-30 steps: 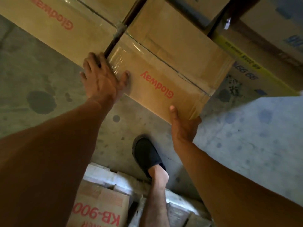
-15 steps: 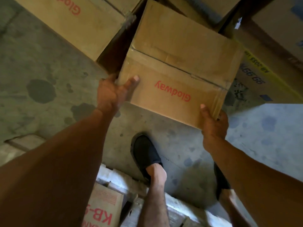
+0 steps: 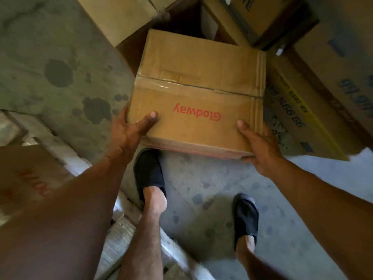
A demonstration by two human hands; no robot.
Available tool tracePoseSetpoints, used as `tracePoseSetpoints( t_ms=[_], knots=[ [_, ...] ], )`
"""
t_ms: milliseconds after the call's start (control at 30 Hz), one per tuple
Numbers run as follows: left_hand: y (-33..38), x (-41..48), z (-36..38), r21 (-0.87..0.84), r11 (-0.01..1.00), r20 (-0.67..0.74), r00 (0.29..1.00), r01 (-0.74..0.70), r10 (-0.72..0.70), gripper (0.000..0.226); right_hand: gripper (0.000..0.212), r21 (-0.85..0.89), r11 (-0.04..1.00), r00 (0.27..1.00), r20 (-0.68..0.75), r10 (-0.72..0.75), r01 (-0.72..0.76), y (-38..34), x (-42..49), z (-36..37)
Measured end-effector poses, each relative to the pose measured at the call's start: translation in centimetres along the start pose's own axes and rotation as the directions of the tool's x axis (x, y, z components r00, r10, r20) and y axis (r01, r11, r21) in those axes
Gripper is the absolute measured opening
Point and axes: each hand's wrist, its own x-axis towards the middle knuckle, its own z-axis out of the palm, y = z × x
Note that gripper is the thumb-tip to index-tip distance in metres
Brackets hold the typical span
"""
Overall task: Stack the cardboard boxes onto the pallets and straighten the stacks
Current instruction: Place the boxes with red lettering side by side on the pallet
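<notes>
– Concrete floor [image 3: 201,178], stacked boxes [image 3: 323,87] behind: where is the Glodway box [image 3: 197,93]?
– Held up in front of the stacks, its near edge over a black shoe [image 3: 150,172].
– And the hands?
– Both arms reach forward. The left hand [image 3: 129,134] clasps the near left corner, thumb flat on top. The right hand [image 3: 260,146] grips the near right corner, thumb on top, fingers curled beneath.
</notes>
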Motion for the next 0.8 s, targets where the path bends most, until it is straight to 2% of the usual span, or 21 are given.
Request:
tracePoseSetpoints(
  t_ms=[33,133,167,267,300,400,533,633,733,800],
  knots=[
    [0.1,-1.5,0.3,-0.032,0.999,-0.038,0.999,0.039,-0.04,0.059,0.052,-0.02,1.0,0.999,0.046,-0.02,0.021,-0.4,-0.1,-1.0],
    [0.3,-6.2,1.6,-0.192,0.974,-0.129,0.98,0.124,-0.15,0.065,0.086,-0.113,0.989,0.984,0.157,-0.082,0.1,-1.4,-0.8,-4.0],
    [0.3,-7.9,2.2,-0.243,0.961,-0.151,0.973,0.135,-0.175,0.066,0.088,-0.142,0.981,0.978,0.183,-0.102,0.129,-1.8,-1.0,-4.8],
    [-0.7,-12.6,4.0,-0.383,0.916,-0.22,0.952,0.116,-0.212,0.056,0.054,-0.198,0.957,0.957,0.242,-0.16,0.21,-2.7,-2.0,-7.0],
    [-1.1,-14.0,4.6,-0.396,0.913,-0.246,0.946,0.098,-0.209,0.052,0.049,-0.215,0.945,0.949,0.253,-0.189,0.246,-2.7,-2.2,-7.6],
    [-2.5,-17.9,5.8,-0.41,0.908,-0.331,0.914,0.084,-0.234,0.046,0.051,-0.246,0.918,0.928,0.29,-0.236,0.31,-1.7,-3.1,-9.0],
    [-4.8,-23.1,6.7,-0.445,0.892,-0.358,0.896,0.085,-0.264,0.052,0.067,-0.306,0.889,0.908,0.352,-0.227,0.34,1.0,-4.6,-11.2],
    [-5.8,-26.5,7.5,-0.454,0.89,-0.39,0.888,0.045,-0.244,0.047,0.061,-0.305,0.885,0.9,0.369,-0.231,0.352,2.9,-5.6,-13.1],
    [-6.6,-29.8,9.0,-0.434,0.901,-0.408,0.888,0.014,-0.21,0.055,0.054,-0.292,0.869,0.88,0.387,-0.276,0.401,4.7,-7.1,-15.5],
    [-7.4,-32.2,9.7,-0.414,0.91,-0.43,0.886,-0.023,-0.173,0.062,0.061,-0.275,0.862,0.87,0.388,-0.305,0.425,5.7,-8.4,-17.3]
  ],
)
